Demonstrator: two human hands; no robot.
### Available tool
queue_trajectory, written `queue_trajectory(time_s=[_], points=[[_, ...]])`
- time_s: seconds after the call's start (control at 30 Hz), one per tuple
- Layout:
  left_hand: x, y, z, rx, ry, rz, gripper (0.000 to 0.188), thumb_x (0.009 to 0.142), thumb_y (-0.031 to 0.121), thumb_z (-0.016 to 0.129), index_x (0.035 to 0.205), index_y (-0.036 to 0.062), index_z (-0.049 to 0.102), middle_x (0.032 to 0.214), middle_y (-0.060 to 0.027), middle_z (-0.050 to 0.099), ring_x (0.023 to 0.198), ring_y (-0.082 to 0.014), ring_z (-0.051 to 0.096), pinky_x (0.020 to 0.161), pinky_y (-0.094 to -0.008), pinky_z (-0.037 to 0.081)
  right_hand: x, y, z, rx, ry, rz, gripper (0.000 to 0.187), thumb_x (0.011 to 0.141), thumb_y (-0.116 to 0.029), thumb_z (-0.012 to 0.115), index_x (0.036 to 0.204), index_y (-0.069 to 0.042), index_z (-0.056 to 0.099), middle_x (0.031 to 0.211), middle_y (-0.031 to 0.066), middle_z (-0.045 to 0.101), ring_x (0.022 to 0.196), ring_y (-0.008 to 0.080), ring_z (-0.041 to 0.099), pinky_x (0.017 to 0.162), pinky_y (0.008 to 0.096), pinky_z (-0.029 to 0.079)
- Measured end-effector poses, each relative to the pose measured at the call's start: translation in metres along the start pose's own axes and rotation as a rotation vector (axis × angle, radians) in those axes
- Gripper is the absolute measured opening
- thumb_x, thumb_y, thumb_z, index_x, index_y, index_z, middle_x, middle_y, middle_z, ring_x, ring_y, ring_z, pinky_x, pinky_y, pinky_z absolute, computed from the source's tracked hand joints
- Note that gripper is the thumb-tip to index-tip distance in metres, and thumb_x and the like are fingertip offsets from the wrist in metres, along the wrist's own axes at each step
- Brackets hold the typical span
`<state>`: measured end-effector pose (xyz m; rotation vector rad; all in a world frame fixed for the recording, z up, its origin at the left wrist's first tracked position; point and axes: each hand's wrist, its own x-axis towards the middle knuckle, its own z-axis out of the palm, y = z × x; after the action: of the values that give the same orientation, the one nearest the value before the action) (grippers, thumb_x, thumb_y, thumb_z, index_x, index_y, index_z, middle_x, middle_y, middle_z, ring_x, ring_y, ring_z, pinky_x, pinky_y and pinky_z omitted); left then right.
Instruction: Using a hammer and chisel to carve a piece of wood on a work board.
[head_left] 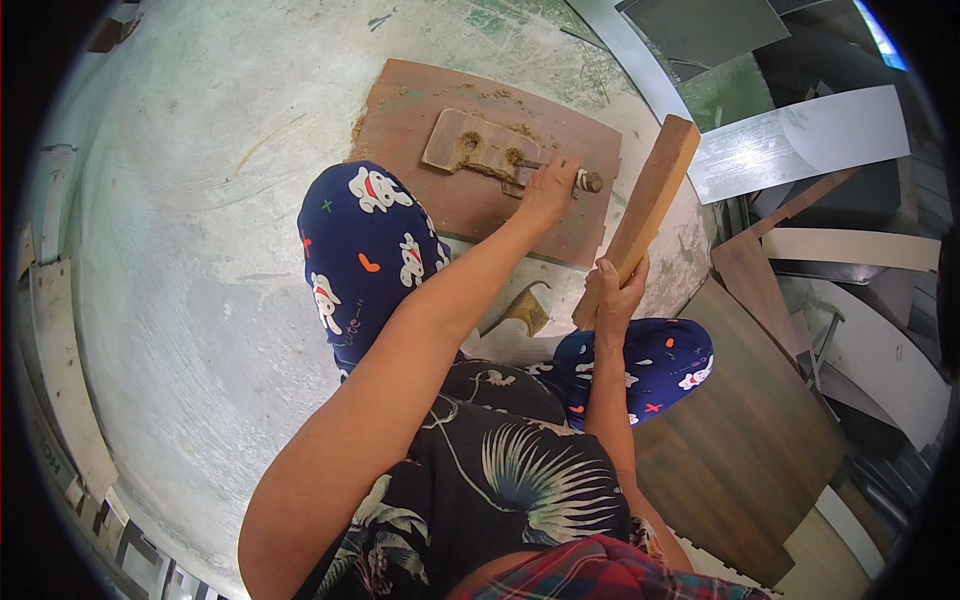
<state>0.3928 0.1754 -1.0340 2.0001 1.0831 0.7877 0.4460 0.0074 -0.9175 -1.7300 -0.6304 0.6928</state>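
My left hand (550,190) is closed around a chisel (592,182), whose handle end sticks out to the right. The metal blade points left and meets a small wooden workpiece (490,140) at a hollow full of shavings. Another hollow with shavings lies to its left, and the near edge has a cut-out. Under it is a brown board (400,100) on the floor, strewn with wood dust. Raised at the right, my right hand (620,290) grips the lower end of a long squared wooden bar (650,205), which tilts up and away.
Metal sheets and strips (800,145) are piled at the right, beside a large dark wood panel (740,430). Between my knees a brown curved object (528,308) shows in part. Wooden pieces (70,370) line the far left. The pale concrete floor (200,250) surrounds the board.
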Motion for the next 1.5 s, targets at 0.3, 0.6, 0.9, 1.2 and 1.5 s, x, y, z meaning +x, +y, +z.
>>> queue_trajectory(time_s=[0.3, 0.6, 0.9, 1.2, 1.5], points=[[-0.007, 0.002, -0.002, 0.144, -0.009, -0.051, 0.026, 0.083, 0.004, 0.058, 0.109, 0.0094, 0.053, 0.103, -0.0178, 0.057, 0.087, -0.0433, 0.062, 0.071, -0.0539, 0.049, 0.005, 0.000, -0.002, 0.068, -0.015, 0.012, 0.060, 0.084, -0.012, 0.067, 0.136, -0.001, 0.038, 0.093, 0.0096, 0.057, 0.067, 0.0152, 0.059, 0.060, 0.0283, 0.052], [0.000, -0.003, -0.012, 0.106, -0.003, -0.085, 0.025, 0.080, 0.008, 0.065, 0.102, 0.0077, 0.054, 0.105, -0.0221, 0.051, 0.082, -0.0436, 0.064, 0.070, -0.0518, 0.052, 0.008, -0.003, 0.004, 0.096, -0.039, 0.023, 0.055, 0.085, -0.010, 0.064, 0.133, 0.000, 0.039, 0.089, 0.0091, 0.058, 0.065, 0.0150, 0.058, 0.059, 0.0283, 0.050], [0.013, 0.007, -0.021, -0.022, 0.156, -0.013, 0.022, 0.080, 0.010, 0.066, 0.099, 0.0095, 0.056, 0.100, -0.0130, 0.061, 0.081, -0.0409, 0.065, 0.068, -0.0488, 0.052, 0.007, -0.006, 0.008, 0.086, -0.053, 0.006, 0.053, 0.085, -0.011, 0.064, 0.131, 0.000, 0.039, 0.088, 0.0091, 0.058, 0.063, 0.0154, 0.059, 0.059, 0.0287, 0.051], [0.015, 0.003, -0.021, -0.017, 0.222, -0.102, 0.026, 0.081, 0.006, 0.064, 0.105, 0.0089, 0.053, 0.102, -0.0176, 0.058, 0.082, -0.0430, 0.064, 0.070, -0.0499, 0.052, 0.005, -0.009, 0.012, 0.103, -0.052, 0.019, 0.054, 0.085, -0.012, 0.066, 0.131, 0.000, 0.040, 0.088, 0.0089, 0.057, 0.063, 0.0153, 0.059, 0.058, 0.0284, 0.051], [0.018, -0.003, -0.018, -0.098, 0.251, -0.096, 0.032, 0.082, 0.002, 0.062, 0.110, 0.0101, 0.049, 0.106, -0.0212, 0.055, 0.085, -0.0470, 0.061, 0.073, -0.0529, 0.051, 0.001, 0.000, 0.005, -0.049, -0.058, -0.102, 0.065, 0.082, -0.009, 0.067, 0.138, 0.000, 0.036, 0.106, 0.0118, 0.056, 0.090, 0.0196, 0.060, 0.081, 0.0323, 0.050]])
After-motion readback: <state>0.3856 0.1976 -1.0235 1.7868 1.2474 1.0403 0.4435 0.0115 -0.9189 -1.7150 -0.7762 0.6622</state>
